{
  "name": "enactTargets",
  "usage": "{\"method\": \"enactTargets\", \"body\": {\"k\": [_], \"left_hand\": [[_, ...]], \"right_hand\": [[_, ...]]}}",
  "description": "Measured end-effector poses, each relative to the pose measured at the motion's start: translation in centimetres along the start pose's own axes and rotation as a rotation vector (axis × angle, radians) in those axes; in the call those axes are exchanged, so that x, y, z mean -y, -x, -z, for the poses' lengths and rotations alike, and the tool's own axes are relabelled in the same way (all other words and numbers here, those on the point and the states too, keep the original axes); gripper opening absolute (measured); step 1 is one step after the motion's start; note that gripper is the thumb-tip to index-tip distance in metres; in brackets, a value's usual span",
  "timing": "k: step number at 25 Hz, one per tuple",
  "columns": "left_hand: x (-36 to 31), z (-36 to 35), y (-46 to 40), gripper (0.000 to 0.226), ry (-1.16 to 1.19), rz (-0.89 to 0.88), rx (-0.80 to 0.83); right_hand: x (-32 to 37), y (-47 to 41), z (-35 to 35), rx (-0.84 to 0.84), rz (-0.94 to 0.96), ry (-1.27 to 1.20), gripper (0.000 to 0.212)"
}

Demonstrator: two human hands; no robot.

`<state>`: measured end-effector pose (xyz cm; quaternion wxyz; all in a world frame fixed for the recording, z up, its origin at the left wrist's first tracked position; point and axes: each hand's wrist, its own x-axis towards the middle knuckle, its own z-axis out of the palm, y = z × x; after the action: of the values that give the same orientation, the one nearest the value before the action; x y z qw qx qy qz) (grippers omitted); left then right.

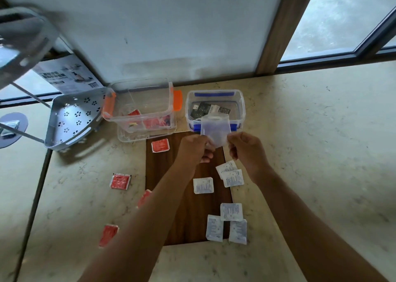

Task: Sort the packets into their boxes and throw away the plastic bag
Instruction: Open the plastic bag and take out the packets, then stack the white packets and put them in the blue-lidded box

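Note:
My left hand (194, 147) and my right hand (246, 147) both pinch a small clear plastic bag (215, 129) in the air, just in front of the blue-clipped box (241, 101), which holds dark packets. To its left, the orange-clipped box (170, 97) holds red packets and sits on its lid. Several white packets (203, 185) lie on the wooden board (188, 217) below my hands. Red packets lie loose: one (160, 146) at the board's far corner, others (120, 181) on the counter to the left, one partly hidden by my left arm.
A grey perforated corner shelf (72, 118) stands at the left with a printed sheet (68, 75) behind it. A blurred grey object (23, 39) hangs at the top left. The marble counter (310, 142) stretches to the right, with a wall and window behind.

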<state>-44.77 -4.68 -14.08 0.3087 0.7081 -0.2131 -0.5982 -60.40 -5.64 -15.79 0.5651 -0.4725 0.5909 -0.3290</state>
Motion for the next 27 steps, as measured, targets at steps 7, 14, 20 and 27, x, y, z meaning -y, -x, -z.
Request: {"method": "enactTargets", "body": {"k": [7, 14, 20, 27], "left_hand": [[11.0, 1.6, 7.4, 0.010, -0.019, -0.120, -0.040], [22.0, -1.2, 13.6, 0.016, -0.102, -0.118, -0.045], [26.4, -3.8, 15.1, 0.018, -0.309, -0.067, 0.041], [28.9, -4.1, 15.1, 0.017, -0.299, 0.007, -0.010]], "right_hand": [[-5.9, 9.6, 1.1, 0.115, -0.038, 0.146, 0.006], [-13.1, 18.6, 5.5, 0.025, -0.110, 0.254, 0.008], [-19.1, 24.3, 11.8, -0.142, -0.321, 0.293, 0.009], [-22.3, 27.2, 13.2, -0.339, -0.439, 0.573, 0.029]]}}
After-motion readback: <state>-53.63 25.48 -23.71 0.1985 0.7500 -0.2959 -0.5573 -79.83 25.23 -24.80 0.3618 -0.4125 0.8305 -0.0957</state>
